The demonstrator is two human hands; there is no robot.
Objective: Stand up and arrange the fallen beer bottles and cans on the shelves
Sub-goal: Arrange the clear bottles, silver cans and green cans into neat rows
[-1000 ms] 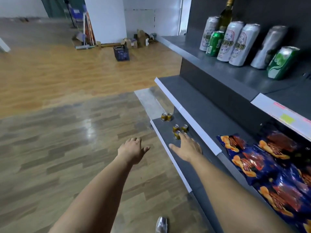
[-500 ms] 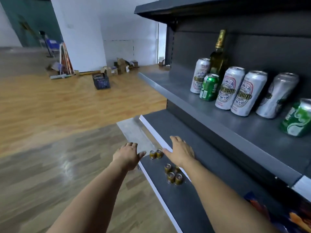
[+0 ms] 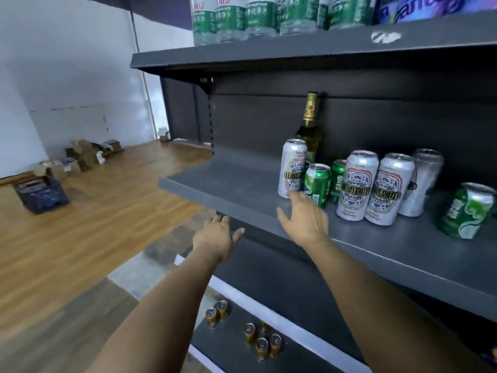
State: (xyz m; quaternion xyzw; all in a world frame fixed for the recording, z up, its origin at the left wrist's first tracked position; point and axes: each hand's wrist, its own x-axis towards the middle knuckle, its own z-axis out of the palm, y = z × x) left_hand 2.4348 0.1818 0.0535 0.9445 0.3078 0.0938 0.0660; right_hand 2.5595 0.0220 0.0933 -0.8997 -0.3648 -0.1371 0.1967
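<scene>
Landmark: middle shelf, dark grey, cans along its right half.

Right hand was over the shelf's front part, fingers straight and slightly spread, holding nothing. Fingertips were just in front of the base of the leftmost white can; couldn't tell if touching. Left hand was below and in front of the shelf's front edge, fingers relaxed and loosely apart, thumb out to the side, empty.

On the shelf, all upright:
- leftmost white can, beer bottle with gold foil neck behind it against the back panel
- green can just right of that white can, second green can behind it, partly hidden
- two white cans side by side, touching, right of the green ones
- silver can behind the pair, label blurred
- dented green can furthest right, apart from the rest, looked slightly tilted

Above the shelf: upper shelf carrying water bottles with green labels.

Below the shelf: bottom ledge with small gold cans, a pair and a cluster, seen top-down.

Left of the shelf: wood floor, cardboard boxes along the wall, dark crate.
</scene>
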